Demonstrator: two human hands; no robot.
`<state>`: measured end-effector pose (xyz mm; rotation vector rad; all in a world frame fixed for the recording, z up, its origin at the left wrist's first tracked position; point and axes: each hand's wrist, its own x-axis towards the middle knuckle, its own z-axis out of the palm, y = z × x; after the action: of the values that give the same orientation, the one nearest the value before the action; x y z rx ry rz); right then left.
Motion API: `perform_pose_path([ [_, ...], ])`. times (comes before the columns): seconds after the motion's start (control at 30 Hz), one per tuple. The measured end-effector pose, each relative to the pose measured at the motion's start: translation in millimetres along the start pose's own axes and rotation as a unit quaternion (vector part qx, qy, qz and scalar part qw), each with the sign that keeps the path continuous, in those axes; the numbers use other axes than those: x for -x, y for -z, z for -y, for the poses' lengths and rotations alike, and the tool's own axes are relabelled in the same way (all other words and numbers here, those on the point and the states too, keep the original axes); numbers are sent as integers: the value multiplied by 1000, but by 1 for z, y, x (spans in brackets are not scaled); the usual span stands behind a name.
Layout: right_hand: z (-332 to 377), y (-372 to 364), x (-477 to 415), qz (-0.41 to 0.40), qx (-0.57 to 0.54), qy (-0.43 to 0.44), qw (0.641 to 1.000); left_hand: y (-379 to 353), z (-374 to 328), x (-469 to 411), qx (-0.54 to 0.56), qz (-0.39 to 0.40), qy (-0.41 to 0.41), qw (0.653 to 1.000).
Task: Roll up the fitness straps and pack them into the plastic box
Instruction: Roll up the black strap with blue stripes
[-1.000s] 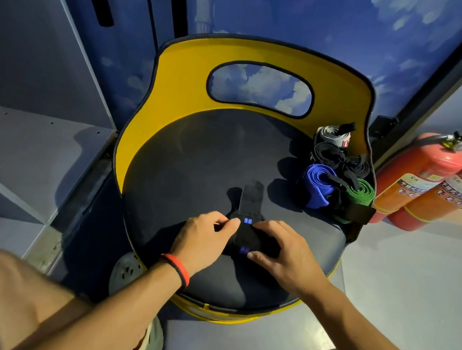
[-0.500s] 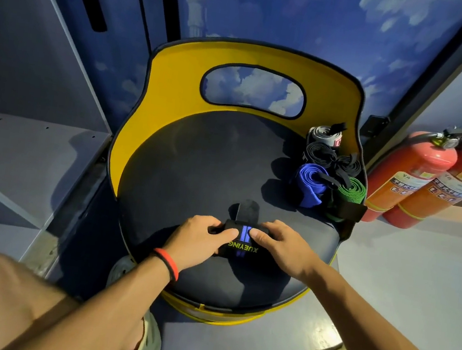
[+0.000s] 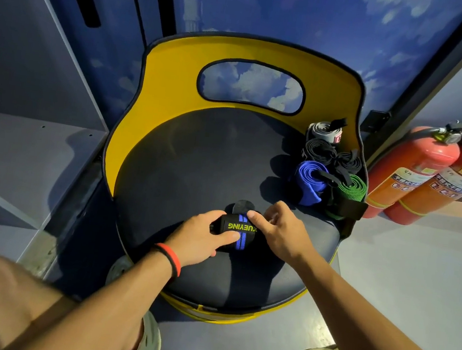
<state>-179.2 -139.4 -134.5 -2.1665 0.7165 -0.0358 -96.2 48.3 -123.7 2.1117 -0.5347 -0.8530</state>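
A black fitness strap [image 3: 238,230] with blue stripes and green lettering lies rolled on the front of the black seat [image 3: 196,164]. My left hand [image 3: 201,237] grips the roll from the left, thumb on its near side. My right hand [image 3: 278,231] holds its right end, index finger on top. A short black tail [image 3: 242,205] sticks out behind the roll. At the seat's right edge several rolled straps sit together in a barely visible clear container: a grey one [image 3: 325,130], black ones [image 3: 330,155], a blue one [image 3: 309,180] and a green one [image 3: 349,192].
The seat has a yellow backrest [image 3: 177,79] with an oval cutout. Two red fire extinguishers [image 3: 420,176] stand on the floor to the right. Grey shelving [image 3: 22,147] is on the left. My knee and shoes show at the bottom.
The strap has been rolled further: its flat tail on the seat has shortened to a stub, and the roll's blue stripes and lettering now face up.
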Motion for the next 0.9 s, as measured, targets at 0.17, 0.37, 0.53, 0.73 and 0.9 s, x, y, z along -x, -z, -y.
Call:
perform_pose_path([
  [0.17,-3,-3,6,-67,70,235,967,9,-5,-8,-15,31,24,999],
  [0.37,-18,11,2,52,146,245,957,9,-5,-26,-78,-23,22,996],
  [0.53,-13,10,-19,59,167,225,958,1,-5,-37,6,-161,-9,987],
  [0.73,3,24,-37,154,139,142,968,-6,-12,-42,-57,-202,-152,966],
  [0.9,10,26,-45,185,121,77,972,0,-5,-39,-203,-67,-164,963],
])
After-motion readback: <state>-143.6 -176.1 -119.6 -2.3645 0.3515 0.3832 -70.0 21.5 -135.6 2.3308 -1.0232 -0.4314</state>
